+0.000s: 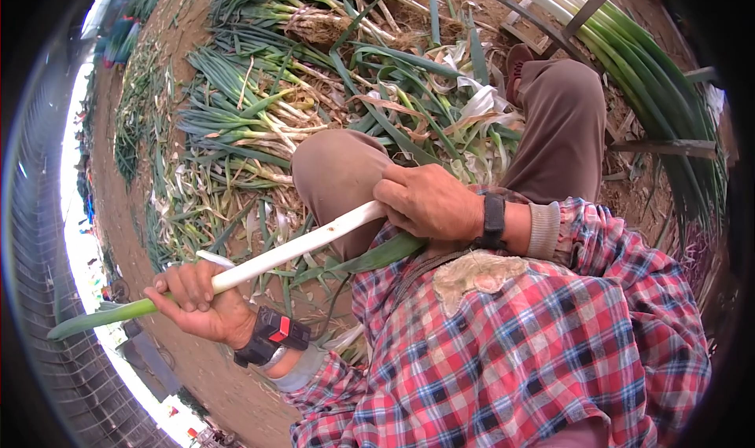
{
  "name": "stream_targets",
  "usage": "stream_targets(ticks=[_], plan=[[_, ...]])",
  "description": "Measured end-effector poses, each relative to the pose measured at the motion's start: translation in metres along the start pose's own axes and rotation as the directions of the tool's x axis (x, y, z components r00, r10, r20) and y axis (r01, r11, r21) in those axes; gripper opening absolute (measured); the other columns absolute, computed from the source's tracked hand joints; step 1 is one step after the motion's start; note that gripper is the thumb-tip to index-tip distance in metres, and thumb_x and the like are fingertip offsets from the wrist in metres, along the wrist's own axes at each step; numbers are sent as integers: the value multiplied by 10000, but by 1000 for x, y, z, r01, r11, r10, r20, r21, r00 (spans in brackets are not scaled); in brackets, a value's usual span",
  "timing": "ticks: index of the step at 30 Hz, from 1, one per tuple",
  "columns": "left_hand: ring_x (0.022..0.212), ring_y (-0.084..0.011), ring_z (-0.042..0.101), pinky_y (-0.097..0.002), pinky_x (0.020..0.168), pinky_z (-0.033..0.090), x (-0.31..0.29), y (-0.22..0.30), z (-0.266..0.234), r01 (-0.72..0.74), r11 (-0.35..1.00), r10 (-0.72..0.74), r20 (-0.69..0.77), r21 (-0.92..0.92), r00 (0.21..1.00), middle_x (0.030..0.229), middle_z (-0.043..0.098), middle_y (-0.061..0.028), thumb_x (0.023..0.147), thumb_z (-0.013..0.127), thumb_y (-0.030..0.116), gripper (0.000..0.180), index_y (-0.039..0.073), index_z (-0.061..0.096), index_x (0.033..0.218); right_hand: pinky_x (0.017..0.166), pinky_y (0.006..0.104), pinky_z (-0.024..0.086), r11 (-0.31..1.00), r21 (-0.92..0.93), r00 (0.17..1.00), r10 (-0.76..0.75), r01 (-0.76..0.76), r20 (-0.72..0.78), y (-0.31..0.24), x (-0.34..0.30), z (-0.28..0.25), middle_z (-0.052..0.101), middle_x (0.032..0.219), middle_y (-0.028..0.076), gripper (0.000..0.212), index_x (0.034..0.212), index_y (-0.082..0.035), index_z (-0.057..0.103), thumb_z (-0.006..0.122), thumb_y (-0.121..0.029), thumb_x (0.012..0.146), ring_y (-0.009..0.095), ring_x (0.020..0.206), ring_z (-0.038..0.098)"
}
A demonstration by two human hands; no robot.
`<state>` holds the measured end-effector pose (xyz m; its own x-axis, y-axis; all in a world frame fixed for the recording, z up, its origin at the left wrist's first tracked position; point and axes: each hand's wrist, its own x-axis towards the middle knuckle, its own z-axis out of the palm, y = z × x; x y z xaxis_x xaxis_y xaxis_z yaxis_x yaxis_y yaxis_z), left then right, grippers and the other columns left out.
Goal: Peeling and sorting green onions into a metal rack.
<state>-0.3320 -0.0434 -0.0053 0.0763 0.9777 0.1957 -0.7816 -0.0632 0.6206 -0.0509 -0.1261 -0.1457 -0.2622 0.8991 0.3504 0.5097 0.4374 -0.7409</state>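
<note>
A long green onion (295, 247) lies slantwise across my lap, its white shaft bare and smooth with a small brown mark. My left hand (197, 299) is closed round it where white turns to green, and the green tip sticks out past the hand to the left. The white end sits in the closed fingers of my right hand (432, 200), which hide its very tip. Beneath the right hand a green leaf (385, 255) hangs over my lap. A thin whitish strip (212, 257) shows just above the left fingers.
Heaps of untrimmed green onions (244, 94) with roots lie on the dirt ahead. Peeled leaves and dry skins (472, 106) litter the ground by my knees. At the right, a wood and metal rack (590, 12) holds a bundle of cleaned onions (629, 55).
</note>
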Motion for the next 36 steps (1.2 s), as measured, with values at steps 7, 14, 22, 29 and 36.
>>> stream_targets(ticks=[7,14,22,29,36], plan=[[491,-63,345,-228,489,340,-2,0,19,39,992,-55,134,121,989,608,378,31,1038,423,269,252,48,524,971,681,464,466,943,315,990,133,-109,-55,12,-4,6,542,834,149,140,909,-27,535,612,-127,848,375,785,584],[514,-80,328,-250,509,319,-14,19,4,76,994,-60,-180,84,982,588,319,37,1018,476,280,240,63,495,915,702,427,468,948,312,998,59,-63,24,5,-11,1,536,892,129,115,925,-27,543,611,-104,874,365,796,572],[408,-59,290,-234,404,271,-7,2,15,-56,990,22,257,127,966,527,346,38,1032,416,368,357,67,509,865,713,473,481,934,119,932,349,-338,-94,38,-11,12,576,908,185,124,939,-37,532,589,-102,849,403,810,579],[390,-45,301,-215,408,275,-8,14,13,-113,987,83,235,118,968,504,347,68,998,502,373,322,122,504,796,691,427,473,987,132,989,81,-97,123,-1,1,-22,545,890,155,215,1025,-41,604,654,-108,827,359,814,577],[380,-49,244,-225,410,277,-12,2,7,-143,980,111,216,138,970,500,308,69,1053,323,384,389,107,523,868,621,427,486,999,-4,988,-37,38,152,-26,-15,-13,539,815,123,80,879,-59,560,602,-104,827,336,739,578]])
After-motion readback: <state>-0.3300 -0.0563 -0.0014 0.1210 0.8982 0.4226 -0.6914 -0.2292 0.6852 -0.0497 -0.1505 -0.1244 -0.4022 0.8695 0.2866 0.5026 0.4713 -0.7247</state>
